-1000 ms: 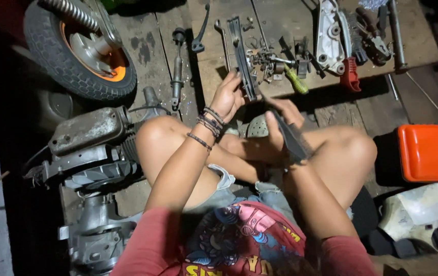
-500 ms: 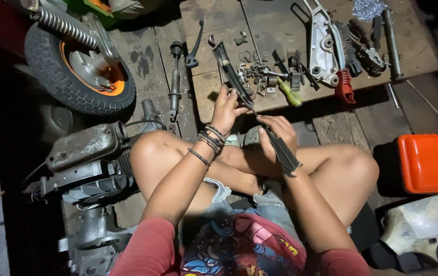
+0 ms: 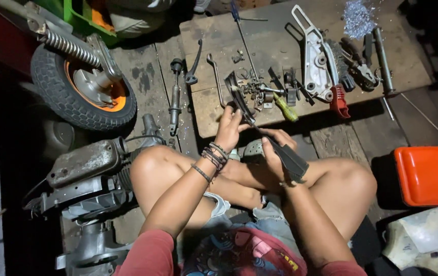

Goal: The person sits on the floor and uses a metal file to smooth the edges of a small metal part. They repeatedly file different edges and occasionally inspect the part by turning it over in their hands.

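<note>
Hands work together over the lap: left hand (image 3: 229,130) pinches the upper end of a long dark metal lever (image 3: 247,115), right hand (image 3: 274,148) is wrapped around its black rubber grip (image 3: 291,161). Lever judged stiff, moderately heavy, possibly greasy; the rubber grip offers the surest hold. Its far end merges with the clutter of small parts (image 3: 257,92) on the wooden board (image 3: 280,30); fingertips and any fastener are hidden.

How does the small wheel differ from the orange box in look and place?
The wheel is round, with a black tyre and orange hub; the box is rectangular and orange all over. The wheel lies to the person's left, behind the engine; the box lies to the right, beside the knee. Both rest on the floor, untouched.
</note>
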